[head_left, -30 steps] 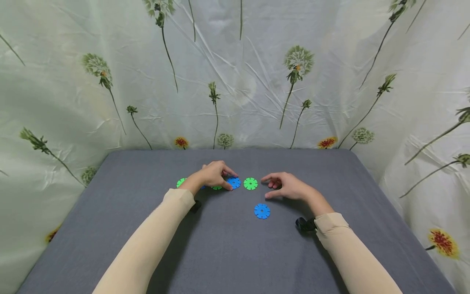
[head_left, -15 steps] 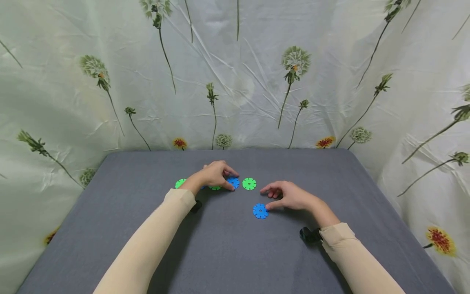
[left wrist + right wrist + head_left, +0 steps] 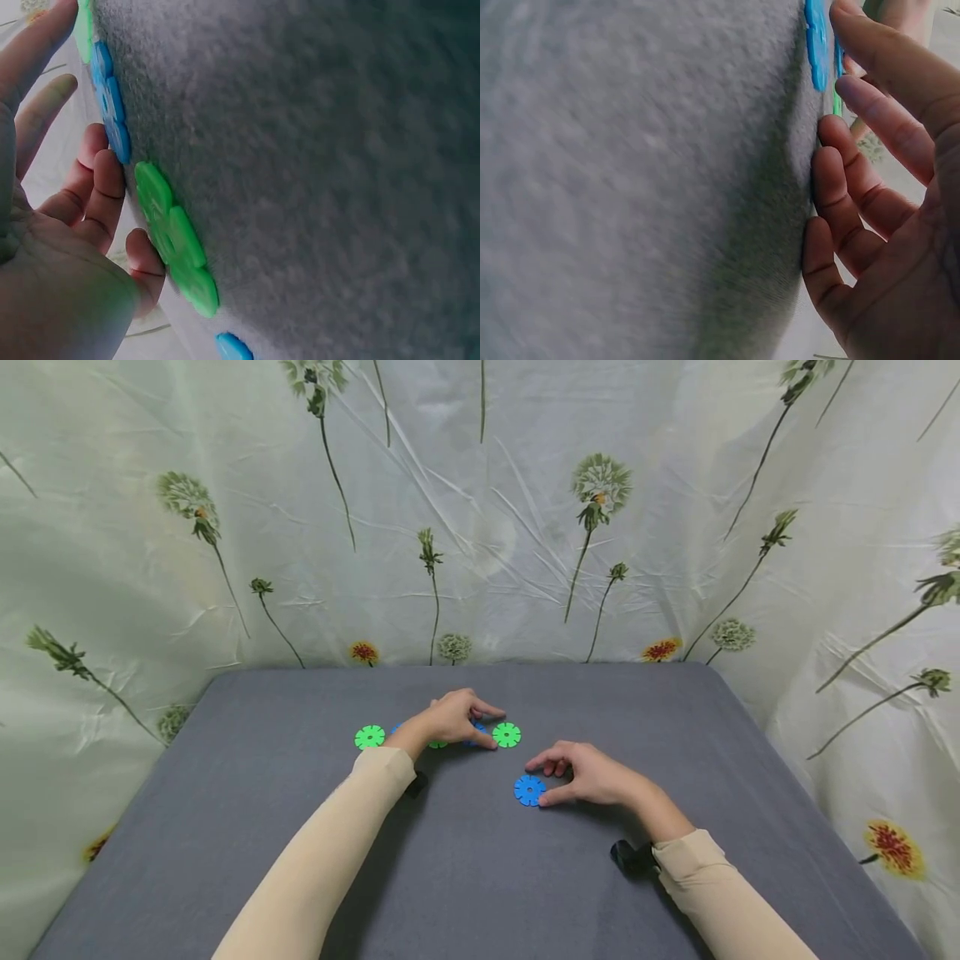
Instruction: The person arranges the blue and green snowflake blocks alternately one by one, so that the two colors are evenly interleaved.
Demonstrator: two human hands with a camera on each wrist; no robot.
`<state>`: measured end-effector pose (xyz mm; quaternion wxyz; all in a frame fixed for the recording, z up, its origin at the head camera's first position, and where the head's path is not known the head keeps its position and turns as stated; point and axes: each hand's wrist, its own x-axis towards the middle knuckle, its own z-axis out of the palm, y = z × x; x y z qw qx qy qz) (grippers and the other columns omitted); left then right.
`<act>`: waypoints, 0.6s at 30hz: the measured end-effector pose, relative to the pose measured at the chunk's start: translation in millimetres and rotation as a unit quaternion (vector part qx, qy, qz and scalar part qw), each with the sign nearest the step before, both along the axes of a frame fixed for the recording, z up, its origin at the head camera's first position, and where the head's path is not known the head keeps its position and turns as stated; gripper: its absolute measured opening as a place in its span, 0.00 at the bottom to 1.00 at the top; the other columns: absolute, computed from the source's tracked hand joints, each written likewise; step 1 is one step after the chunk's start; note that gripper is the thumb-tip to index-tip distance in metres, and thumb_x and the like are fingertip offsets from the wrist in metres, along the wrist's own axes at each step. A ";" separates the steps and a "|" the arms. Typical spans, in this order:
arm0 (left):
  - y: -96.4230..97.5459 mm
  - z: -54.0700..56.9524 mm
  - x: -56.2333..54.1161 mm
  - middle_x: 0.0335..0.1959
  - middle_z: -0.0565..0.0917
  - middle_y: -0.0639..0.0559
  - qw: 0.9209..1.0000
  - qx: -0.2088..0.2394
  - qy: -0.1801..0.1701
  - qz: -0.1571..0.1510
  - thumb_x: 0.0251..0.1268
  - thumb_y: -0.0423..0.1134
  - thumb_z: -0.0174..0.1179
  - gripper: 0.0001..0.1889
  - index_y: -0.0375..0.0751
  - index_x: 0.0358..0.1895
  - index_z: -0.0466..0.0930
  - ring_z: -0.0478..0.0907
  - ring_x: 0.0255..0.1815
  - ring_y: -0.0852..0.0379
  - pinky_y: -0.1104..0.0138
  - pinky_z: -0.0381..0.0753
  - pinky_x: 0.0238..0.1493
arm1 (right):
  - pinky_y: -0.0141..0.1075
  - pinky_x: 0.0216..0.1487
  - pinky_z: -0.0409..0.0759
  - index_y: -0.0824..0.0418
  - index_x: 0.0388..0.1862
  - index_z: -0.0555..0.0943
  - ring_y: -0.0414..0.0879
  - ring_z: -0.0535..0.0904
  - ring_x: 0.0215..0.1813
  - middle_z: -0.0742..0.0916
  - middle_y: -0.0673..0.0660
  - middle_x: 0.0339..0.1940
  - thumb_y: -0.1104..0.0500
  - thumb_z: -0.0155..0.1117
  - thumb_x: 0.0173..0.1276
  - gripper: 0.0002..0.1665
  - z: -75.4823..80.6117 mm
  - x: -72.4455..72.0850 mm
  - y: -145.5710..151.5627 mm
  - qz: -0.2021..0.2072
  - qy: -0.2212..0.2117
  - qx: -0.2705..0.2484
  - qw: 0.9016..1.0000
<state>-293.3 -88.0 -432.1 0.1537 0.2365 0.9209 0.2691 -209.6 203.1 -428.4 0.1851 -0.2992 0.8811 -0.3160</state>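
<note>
A row of small notched plastic discs lies flat on the grey table. My left hand point(image 3: 450, 717) reaches over the row with thumb and forefinger spread beside the rightmost green disc point(image 3: 507, 735). Below that hand sit a mostly covered blue disc point(image 3: 112, 105) and another green disc point(image 3: 174, 238). The leftmost green disc point(image 3: 370, 737) shows beside the left wrist. Apart from the row, nearer the body, lies a single blue disc point(image 3: 529, 791). My right hand point(image 3: 592, 774) has its thumb at that disc's right edge and its forefinger near the far edge; no firm pinch shows.
The grey table point(image 3: 262, 827) ends at a hanging white cloth point(image 3: 510, 568) printed with dandelions, which also flanks both sides. A dark wrist camera point(image 3: 632, 858) sits under the right wrist, low over the table.
My right hand has moved toward my body, from beside the green disc to the lone blue disc. My left hand has slid right along the row, uncovering the leftmost green disc.
</note>
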 end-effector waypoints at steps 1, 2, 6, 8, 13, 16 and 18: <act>0.7 0.1 0.2 0.55 0.84 0.53 1.000 0.003 -0.001 0.000 0.60 0.57 0.80 0.29 0.67 0.67 0.87 0.79 0.58 0.53 0.49 0.66 0.58 | 0.36 0.54 0.77 0.53 0.64 0.88 0.41 0.79 0.50 0.86 0.49 0.49 0.47 0.82 0.67 0.28 -1.0 0.6 0.0 -0.002 0.002 -0.001 1.000; 1.6 0.3 0.4 0.56 0.84 0.53 1.000 0.005 -0.002 0.000 0.60 0.57 0.80 0.29 0.67 0.67 0.87 0.79 0.59 0.53 0.48 0.66 0.58 | 0.36 0.54 0.77 0.52 0.64 0.88 0.41 0.78 0.49 0.86 0.49 0.48 0.47 0.82 0.66 0.28 -2.1 1.1 -0.1 -0.003 0.004 -0.002 1.000; 5.2 -1.4 -1.1 0.55 0.85 0.55 1.000 0.006 0.002 -0.004 0.60 0.58 0.80 0.29 0.67 0.66 0.87 0.79 0.57 0.55 0.52 0.65 0.54 | 0.36 0.53 0.76 0.51 0.63 0.89 0.40 0.77 0.47 0.85 0.48 0.47 0.47 0.83 0.65 0.28 -4.9 2.6 -0.6 -0.005 0.013 -0.004 1.000; 7.2 -1.8 -1.2 0.54 0.85 0.56 1.000 0.003 0.005 -0.005 0.60 0.58 0.80 0.29 0.68 0.66 0.87 0.78 0.55 0.56 0.53 0.64 0.52 | 0.36 0.52 0.75 0.51 0.63 0.89 0.40 0.76 0.47 0.85 0.48 0.47 0.47 0.83 0.64 0.29 -5.5 3.6 -1.0 -0.005 0.015 -0.008 1.000; 12.0 -1.9 -0.2 0.52 0.83 0.56 1.000 -0.003 0.000 -0.001 0.60 0.56 0.80 0.28 0.69 0.66 0.87 0.75 0.50 0.57 0.54 0.60 0.50 | 0.34 0.50 0.73 0.52 0.64 0.89 0.39 0.74 0.45 0.85 0.48 0.46 0.48 0.84 0.64 0.30 -7.8 4.4 -2.8 -0.003 0.017 -0.016 1.000; 13.8 -2.4 -0.2 0.50 0.82 0.55 1.000 -0.007 -0.005 0.002 0.60 0.55 0.80 0.27 0.69 0.65 0.87 0.73 0.48 0.56 0.54 0.58 0.50 | 0.34 0.50 0.73 0.52 0.64 0.89 0.39 0.74 0.45 0.84 0.48 0.46 0.48 0.84 0.63 0.30 -8.0 4.8 -3.6 -0.001 0.023 -0.014 1.000; 14.7 -2.5 -0.4 0.50 0.82 0.55 1.000 -0.010 -0.006 0.003 0.60 0.55 0.81 0.27 0.69 0.65 0.88 0.73 0.47 0.56 0.54 0.56 0.49 | 0.34 0.50 0.73 0.51 0.64 0.89 0.39 0.74 0.45 0.85 0.48 0.46 0.48 0.85 0.63 0.30 -7.4 5.4 -3.8 -0.001 0.024 -0.012 1.000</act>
